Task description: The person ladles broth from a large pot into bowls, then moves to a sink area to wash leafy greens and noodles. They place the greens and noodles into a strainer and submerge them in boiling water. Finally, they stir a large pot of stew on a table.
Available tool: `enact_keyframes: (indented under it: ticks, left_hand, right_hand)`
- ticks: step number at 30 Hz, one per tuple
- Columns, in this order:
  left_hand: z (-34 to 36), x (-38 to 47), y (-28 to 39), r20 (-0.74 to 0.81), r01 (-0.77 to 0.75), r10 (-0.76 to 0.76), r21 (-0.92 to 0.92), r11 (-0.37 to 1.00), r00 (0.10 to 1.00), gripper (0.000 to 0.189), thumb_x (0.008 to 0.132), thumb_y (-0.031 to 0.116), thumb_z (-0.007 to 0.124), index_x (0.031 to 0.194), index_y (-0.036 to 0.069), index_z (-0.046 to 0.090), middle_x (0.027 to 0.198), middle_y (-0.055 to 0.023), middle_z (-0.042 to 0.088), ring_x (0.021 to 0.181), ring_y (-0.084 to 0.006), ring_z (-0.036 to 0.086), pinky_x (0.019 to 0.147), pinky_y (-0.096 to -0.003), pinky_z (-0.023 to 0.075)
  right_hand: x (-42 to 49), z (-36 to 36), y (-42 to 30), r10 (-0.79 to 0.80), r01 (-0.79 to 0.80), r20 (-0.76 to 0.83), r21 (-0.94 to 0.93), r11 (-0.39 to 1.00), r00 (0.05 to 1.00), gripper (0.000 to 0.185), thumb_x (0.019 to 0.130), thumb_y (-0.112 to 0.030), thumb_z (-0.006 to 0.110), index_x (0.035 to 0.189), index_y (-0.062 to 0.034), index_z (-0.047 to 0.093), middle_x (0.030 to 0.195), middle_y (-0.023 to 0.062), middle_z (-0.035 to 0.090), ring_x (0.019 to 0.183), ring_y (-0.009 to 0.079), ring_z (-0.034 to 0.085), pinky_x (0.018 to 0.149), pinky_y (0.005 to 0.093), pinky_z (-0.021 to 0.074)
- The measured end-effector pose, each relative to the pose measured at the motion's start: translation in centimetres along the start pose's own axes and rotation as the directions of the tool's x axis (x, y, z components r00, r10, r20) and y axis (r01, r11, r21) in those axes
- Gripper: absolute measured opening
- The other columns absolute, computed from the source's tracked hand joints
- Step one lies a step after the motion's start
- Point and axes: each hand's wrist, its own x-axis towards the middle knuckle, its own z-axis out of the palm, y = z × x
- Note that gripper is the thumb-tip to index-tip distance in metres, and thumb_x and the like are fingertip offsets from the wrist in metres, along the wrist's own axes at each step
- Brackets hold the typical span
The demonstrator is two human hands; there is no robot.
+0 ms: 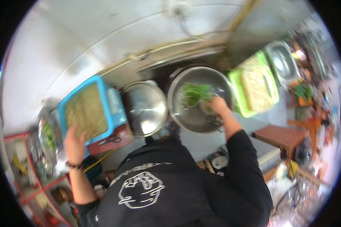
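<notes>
My right hand (218,105) reaches into a large round metal pot (200,122) at the middle, its fingers closed around something blurred, perhaps the rim of a small round container. Beside its fingers, green leafy vegetables (192,93) lie in the pot. My left hand (75,144), fingers apart, is at the near edge of a blue plastic tub (111,113) filled with pale, noodle-like strands (86,113). Nothing shows in this hand. A round shiny metal lid or pan (143,105) sits between the tub and the pot.
Right of the pot stands a light green plastic basket (245,109) with pale strands, and past it a metal basin (282,63). At the left is a metal bowl of greens (48,136) near a red-framed shelf (34,164). A brown stool (281,136) stands lower right.
</notes>
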Motion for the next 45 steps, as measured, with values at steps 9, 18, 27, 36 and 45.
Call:
enact_keyframes:
  ticks: [9,18,27,36,45]
  left_hand:
    - [4.3,0.5,-0.3,0.13,0.02,-0.045,0.187,0.982,0.99,0.044,0.094,0.026,0.07,0.126,-0.004,0.066,0.123,-0.0298,0.067,0.119,-0.0456,0.062,0.102,-0.0504,0.0503]
    - [3.8,0.4,-8.4,0.025,0.028,-0.022,-0.305,0.952,0.999,0.034,0.098,0.029,0.067,0.109,-0.003,0.072,0.099,-0.0209,0.075,0.089,-0.0324,0.071,0.079,-0.0452,0.0547]
    - [-1.2,-5.9,1.9,0.6,0.575,0.316,-0.799,0.179,0.735,0.032,0.106,0.027,0.061,0.122,0.001,0.068,0.109,-0.0068,0.072,0.09,-0.0143,0.064,0.08,-0.0281,0.0496]
    - [1.5,-6.4,4.2,0.536,0.384,0.629,-0.844,0.375,0.563,0.041,0.096,0.0,0.066,0.136,-0.002,0.06,0.127,-0.0127,0.07,0.101,-0.0191,0.07,0.085,-0.0305,0.0575]
    - [6.2,-6.3,9.5,0.57,0.358,0.47,-0.809,0.466,0.674,0.038,0.095,-0.003,0.064,0.132,-0.003,0.062,0.123,-0.0096,0.07,0.097,-0.0122,0.067,0.088,-0.0273,0.0542]
  right_hand:
    - [-9.4,-13.0,-8.5,0.057,0.125,-0.393,0.421,0.898,0.918,0.032,0.094,-0.023,0.069,0.119,-0.0034,0.075,0.142,0.019,0.063,0.133,0.0368,0.058,0.113,0.0462,0.046]
    - [-11.3,-12.1,-37.0,-0.523,0.672,-0.428,0.548,0.498,0.737,0.026,0.083,-0.021,0.067,0.095,-0.0009,0.078,0.089,0.022,0.074,0.085,0.0364,0.073,0.076,0.0471,0.0564]
    - [-19.6,-7.9,-51.1,-0.42,-0.067,0.126,0.986,0.153,0.899,0.022,0.086,-0.019,0.071,0.096,-0.0001,0.071,0.08,0.0142,0.068,0.073,0.0236,0.067,0.061,0.041,0.054]
    - [-27.6,-14.7,-35.5,-0.113,0.155,-0.126,0.942,0.298,0.986,0.058,0.094,-0.014,0.068,0.147,-0.0072,0.046,0.116,0.0156,0.068,0.07,0.0194,0.07,0.065,0.0361,0.0572]
    - [-25.4,-17.9,-6.9,0.292,-0.231,-0.329,0.212,0.95,0.898,0.029,0.084,-0.014,0.065,0.107,0.0037,0.073,0.104,0.0282,0.073,0.087,0.0458,0.072,0.082,0.0492,0.0588]
